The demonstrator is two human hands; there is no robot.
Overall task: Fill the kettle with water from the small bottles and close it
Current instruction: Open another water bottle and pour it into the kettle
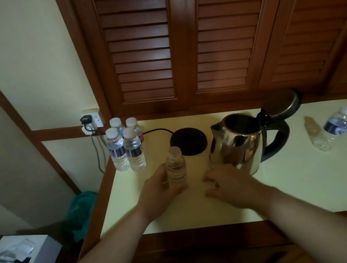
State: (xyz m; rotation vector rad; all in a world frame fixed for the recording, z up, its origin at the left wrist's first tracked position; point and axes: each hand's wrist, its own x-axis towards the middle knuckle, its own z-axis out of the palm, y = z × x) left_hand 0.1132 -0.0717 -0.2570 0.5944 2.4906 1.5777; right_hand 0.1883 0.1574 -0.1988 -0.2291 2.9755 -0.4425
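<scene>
Clear uncapped bottle (pixel 175 166) upright in left hand (pixel 160 192) grip; right hand (pixel 226 184) loosely curled, released.

pale yellow table top with brown wood edge (pixel 305 192) | on it: shiny metal kettle, lid up (pixel 237 145) | round black kettle base (pixel 188 141) | four small capped water bottles (pixel 125 146) | open clear bottle (pixel 175 166) | two bottles lying down (pixel 328 131)

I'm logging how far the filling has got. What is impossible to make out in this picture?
- Water level in the kettle, head view: its open mouth shows only a dark interior.
- Whether the right hand holds a cap: motion blur and curled fingers hide it.
- Lower part of the uncapped bottle: covered by the left hand.
</scene>
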